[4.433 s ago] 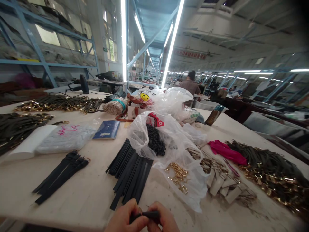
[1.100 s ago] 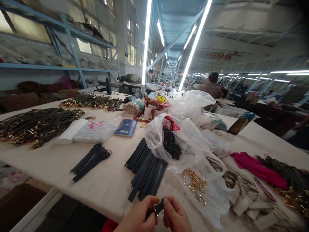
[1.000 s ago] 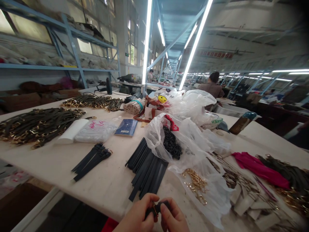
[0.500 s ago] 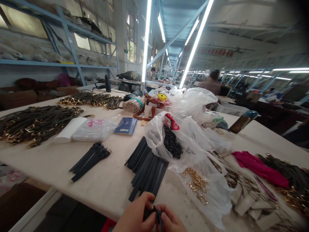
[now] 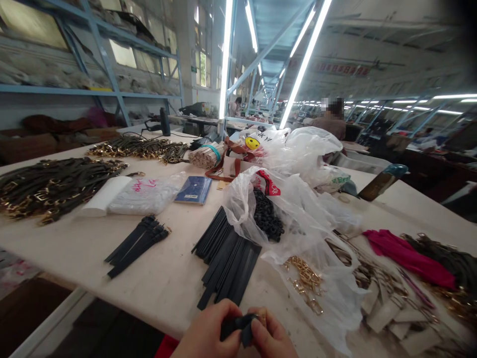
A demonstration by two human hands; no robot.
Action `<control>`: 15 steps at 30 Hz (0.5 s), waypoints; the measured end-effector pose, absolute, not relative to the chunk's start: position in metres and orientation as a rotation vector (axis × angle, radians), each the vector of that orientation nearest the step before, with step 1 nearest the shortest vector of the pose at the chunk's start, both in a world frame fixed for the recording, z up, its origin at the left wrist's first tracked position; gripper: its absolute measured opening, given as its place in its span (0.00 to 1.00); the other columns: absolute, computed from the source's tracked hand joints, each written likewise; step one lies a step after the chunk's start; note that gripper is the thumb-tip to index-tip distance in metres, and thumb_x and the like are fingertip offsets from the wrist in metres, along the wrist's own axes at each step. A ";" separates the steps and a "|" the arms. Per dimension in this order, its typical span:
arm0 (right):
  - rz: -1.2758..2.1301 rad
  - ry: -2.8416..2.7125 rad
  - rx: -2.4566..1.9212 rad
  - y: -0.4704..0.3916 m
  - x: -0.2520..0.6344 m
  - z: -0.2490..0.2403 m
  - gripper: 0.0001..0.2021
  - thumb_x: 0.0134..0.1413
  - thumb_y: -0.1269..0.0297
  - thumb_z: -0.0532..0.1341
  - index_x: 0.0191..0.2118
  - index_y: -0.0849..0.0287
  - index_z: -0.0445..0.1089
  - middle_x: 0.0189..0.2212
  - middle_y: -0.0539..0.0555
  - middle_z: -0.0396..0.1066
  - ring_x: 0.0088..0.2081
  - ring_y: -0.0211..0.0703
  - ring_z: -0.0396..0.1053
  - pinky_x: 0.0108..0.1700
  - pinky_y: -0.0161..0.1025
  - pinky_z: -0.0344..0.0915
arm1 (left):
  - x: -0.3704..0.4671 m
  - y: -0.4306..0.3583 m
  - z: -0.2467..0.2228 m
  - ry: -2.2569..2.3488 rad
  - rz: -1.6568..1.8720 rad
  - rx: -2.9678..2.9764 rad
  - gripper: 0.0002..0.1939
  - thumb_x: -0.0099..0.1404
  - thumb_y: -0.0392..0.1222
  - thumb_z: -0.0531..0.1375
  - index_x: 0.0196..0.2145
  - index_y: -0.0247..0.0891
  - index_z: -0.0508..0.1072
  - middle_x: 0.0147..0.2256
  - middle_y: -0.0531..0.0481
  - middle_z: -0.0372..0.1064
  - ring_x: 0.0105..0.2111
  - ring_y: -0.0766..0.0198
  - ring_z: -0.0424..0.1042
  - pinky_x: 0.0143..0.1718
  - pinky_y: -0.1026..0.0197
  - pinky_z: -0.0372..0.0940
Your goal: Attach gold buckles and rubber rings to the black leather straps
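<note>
Setting: long factory hall under strip lights, with a pale worktable (image 5: 93, 258) running from the near edge toward the far benches.
Left hand: the left hand (image 5: 208, 335) is sitting at the near edge, fingers curled tight around a black strap piece (image 5: 238, 325).
Right hand: the right hand (image 5: 270, 338) is pinching the same strap piece from the right, with a small gold fitting (image 5: 262, 314) showing at its fingertips.
Change: half a second ago the strap piece was standing edge-on between the thumbs; now it is lying flatter across them, and the view has tipped slightly downward.
Just beyond: a fan of black strips (image 5: 227, 261) is lying straight ahead of the hands, with a smaller strap bundle (image 5: 136, 243) to its left.
Right of the strips: a clear plastic bag (image 5: 298, 233) is sagging open over black rings (image 5: 268, 216) and gold buckles (image 5: 305, 283).
Farther: a blue booklet (image 5: 194, 190) and a white packet (image 5: 137, 195) are resting mid-table; a seated person (image 5: 331, 124) is working at the far end.
</note>
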State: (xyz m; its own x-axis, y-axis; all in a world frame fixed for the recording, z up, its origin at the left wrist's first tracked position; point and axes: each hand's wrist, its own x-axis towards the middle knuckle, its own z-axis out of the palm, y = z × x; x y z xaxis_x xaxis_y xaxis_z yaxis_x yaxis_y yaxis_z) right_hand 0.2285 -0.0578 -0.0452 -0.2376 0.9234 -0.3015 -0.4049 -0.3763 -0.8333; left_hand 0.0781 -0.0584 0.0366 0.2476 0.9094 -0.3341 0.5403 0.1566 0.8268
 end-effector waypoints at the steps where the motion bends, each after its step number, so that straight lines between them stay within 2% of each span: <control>1: 1.682 -0.791 -1.087 -0.056 0.230 -0.045 0.22 0.31 0.45 0.67 0.22 0.58 0.61 0.15 0.44 0.61 0.19 0.33 0.58 0.24 0.32 0.54 | 0.079 -0.059 0.036 1.406 0.485 1.475 0.09 0.51 0.38 0.55 0.32 0.36 0.70 0.30 0.53 0.70 0.31 0.64 0.66 0.31 0.67 0.58; 4: 1.423 -0.866 -1.243 -0.053 0.232 -0.045 0.21 0.34 0.46 0.65 0.22 0.56 0.58 0.14 0.43 0.59 0.17 0.33 0.57 0.22 0.32 0.54 | 0.083 -0.059 0.028 1.371 0.544 1.362 0.09 0.48 0.36 0.54 0.30 0.35 0.69 0.26 0.54 0.66 0.29 0.65 0.64 0.29 0.67 0.57; 8: 1.117 -1.064 -1.337 -0.060 0.236 -0.042 0.19 0.38 0.51 0.64 0.35 0.55 0.63 0.17 0.44 0.61 0.17 0.35 0.57 0.21 0.33 0.55 | 0.086 -0.062 0.014 1.230 0.602 1.126 0.12 0.46 0.38 0.56 0.32 0.34 0.67 0.24 0.56 0.63 0.25 0.68 0.62 0.25 0.67 0.56; 12: 0.997 -1.410 -1.339 -0.068 0.245 -0.037 0.08 0.43 0.57 0.61 0.27 0.56 0.66 0.15 0.46 0.61 0.18 0.36 0.58 0.22 0.34 0.55 | 0.090 -0.068 0.012 1.197 0.613 0.989 0.11 0.44 0.36 0.56 0.30 0.34 0.66 0.19 0.59 0.61 0.19 0.71 0.60 0.22 0.67 0.54; 15: 0.972 -1.651 -1.313 -0.071 0.253 -0.033 0.04 0.44 0.62 0.59 0.25 0.56 0.67 0.17 0.47 0.64 0.20 0.37 0.61 0.23 0.33 0.57 | 0.091 -0.072 0.015 1.201 0.604 0.969 0.10 0.43 0.36 0.56 0.28 0.34 0.65 0.18 0.59 0.62 0.19 0.70 0.61 0.22 0.67 0.54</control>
State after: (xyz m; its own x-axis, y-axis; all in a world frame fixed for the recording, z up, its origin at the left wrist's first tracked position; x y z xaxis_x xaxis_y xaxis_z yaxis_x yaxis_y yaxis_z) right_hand 0.2528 -0.0707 -0.0330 -0.1448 0.9820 0.1214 0.3705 0.1676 -0.9136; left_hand 0.0909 -0.0721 0.0146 0.2852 0.8234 -0.4905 0.0968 0.4844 0.8695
